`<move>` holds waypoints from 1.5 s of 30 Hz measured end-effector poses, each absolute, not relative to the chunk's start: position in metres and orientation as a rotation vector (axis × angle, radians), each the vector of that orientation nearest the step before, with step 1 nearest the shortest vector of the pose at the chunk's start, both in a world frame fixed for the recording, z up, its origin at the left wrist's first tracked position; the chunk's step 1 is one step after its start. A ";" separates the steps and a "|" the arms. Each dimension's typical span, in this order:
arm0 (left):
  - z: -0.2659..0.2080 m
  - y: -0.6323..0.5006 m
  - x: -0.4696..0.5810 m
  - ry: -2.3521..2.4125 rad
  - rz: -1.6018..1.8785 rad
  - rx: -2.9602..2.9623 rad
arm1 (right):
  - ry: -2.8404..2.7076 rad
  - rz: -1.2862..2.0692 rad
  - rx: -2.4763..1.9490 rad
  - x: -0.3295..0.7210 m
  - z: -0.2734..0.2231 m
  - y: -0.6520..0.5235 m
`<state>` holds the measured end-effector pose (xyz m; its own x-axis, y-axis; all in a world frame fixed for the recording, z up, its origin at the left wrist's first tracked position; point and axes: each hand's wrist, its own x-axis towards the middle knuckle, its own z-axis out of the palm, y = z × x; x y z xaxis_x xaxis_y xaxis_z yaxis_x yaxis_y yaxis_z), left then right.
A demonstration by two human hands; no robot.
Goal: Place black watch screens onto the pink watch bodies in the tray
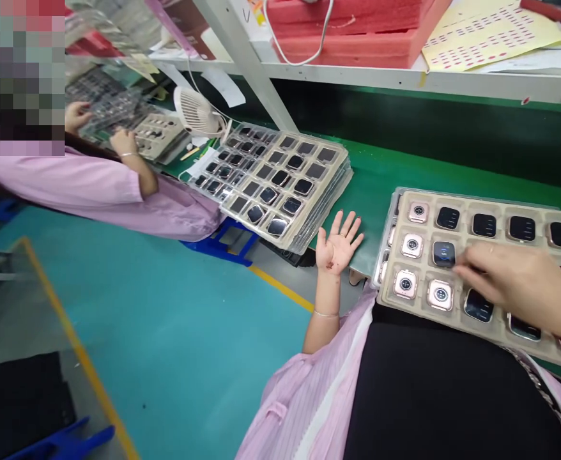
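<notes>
My left hand [338, 244] is held palm up with fingers spread, empty, off the edge of the green bench between two trays. My right hand [520, 284] reaches over the beige tray [496, 203] in front of me, fingertips touching a dark-faced watch body [444, 253] in its pocket. The tray holds several watch bodies: some face down showing pink backs [405, 283], others showing black screens [484, 225]. Whether the fingers pinch the watch is unclear.
A stack of clear trays [280, 185] with black-screened watches lies to the left on the green bench [381, 172]. A co-worker in a pink coat [98, 185] handles trays farther left. A small white fan [195, 112], a white shelf with red foam [352, 32] above, blue stool [223, 239].
</notes>
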<state>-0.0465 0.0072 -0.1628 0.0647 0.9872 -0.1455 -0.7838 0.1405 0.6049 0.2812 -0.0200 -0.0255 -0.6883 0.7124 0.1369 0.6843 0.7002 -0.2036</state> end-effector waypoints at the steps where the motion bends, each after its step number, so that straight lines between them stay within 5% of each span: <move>1: -0.163 0.007 -0.046 0.599 1.404 0.421 | -2.763 0.269 -1.084 0.280 -0.026 -0.030; 11: -0.162 0.005 -0.045 0.619 1.422 0.427 | -2.661 1.109 -1.303 0.278 -0.021 -0.038; 26: -0.168 0.005 -0.049 0.630 1.420 0.428 | -2.736 1.072 -1.318 0.277 -0.014 -0.028; 37: -0.170 0.005 -0.049 0.596 1.417 0.438 | -2.703 0.236 -1.355 0.241 -0.021 0.062; 45: -0.168 0.005 -0.050 0.618 1.393 0.444 | -2.613 0.553 -1.435 0.233 -0.012 0.090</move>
